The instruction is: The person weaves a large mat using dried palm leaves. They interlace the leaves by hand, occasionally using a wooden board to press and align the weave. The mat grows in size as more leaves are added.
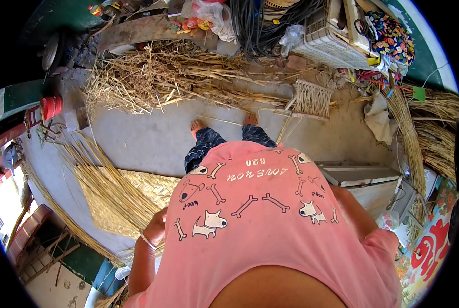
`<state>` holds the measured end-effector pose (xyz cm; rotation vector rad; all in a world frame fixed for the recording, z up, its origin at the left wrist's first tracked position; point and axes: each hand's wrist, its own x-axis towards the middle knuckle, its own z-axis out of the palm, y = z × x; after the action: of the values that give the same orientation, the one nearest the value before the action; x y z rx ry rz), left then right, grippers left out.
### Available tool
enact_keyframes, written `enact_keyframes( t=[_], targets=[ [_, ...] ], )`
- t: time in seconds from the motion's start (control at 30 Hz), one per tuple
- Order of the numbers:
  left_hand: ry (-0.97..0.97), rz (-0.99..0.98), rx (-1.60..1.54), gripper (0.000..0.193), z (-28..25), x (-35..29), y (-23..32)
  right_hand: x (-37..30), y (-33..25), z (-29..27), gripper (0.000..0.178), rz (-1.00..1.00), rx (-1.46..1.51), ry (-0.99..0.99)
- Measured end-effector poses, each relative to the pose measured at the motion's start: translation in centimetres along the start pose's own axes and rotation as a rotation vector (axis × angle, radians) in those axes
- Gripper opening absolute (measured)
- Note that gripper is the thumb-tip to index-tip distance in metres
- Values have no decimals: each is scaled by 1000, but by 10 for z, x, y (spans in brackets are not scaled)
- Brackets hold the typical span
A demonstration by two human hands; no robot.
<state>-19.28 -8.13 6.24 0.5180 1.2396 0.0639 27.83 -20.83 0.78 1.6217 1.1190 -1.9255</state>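
Several long reed-like stalks [114, 180] slant forward-left from the left hand [156, 229], the nearer; fingers look curled, grip unclear. Right hand hidden, can't tell.

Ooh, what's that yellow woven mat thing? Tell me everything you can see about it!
The woven mat is pale golden, made of flat strips, looking like straw or reed, crisscrossed tightly. It lies flat over the grey floor, on the person's left. Long, thin stalks stretch slantwise across it. The left hand and pink shirt hide its right end, so whether the hand touches it isn't clear.
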Motion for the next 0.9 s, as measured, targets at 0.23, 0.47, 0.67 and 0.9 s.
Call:
enact_keyframes(
  t=[0.23,0.47,0.67,0.9],
  targets=[
    [-13,172,244,39,14,21,-11,-5,-47,-54,45,-420,432,104],
    [58,271,389,33,27,63,-19,-9,-55,-55,49,-575,484,141],
    [153,304,530,28,35,93,-25,0,-29,-56,35,-591,414,392],
    [263,295,637,23,35,148,-60,27,20,-71,20,-367,-183,774]
  ],
)
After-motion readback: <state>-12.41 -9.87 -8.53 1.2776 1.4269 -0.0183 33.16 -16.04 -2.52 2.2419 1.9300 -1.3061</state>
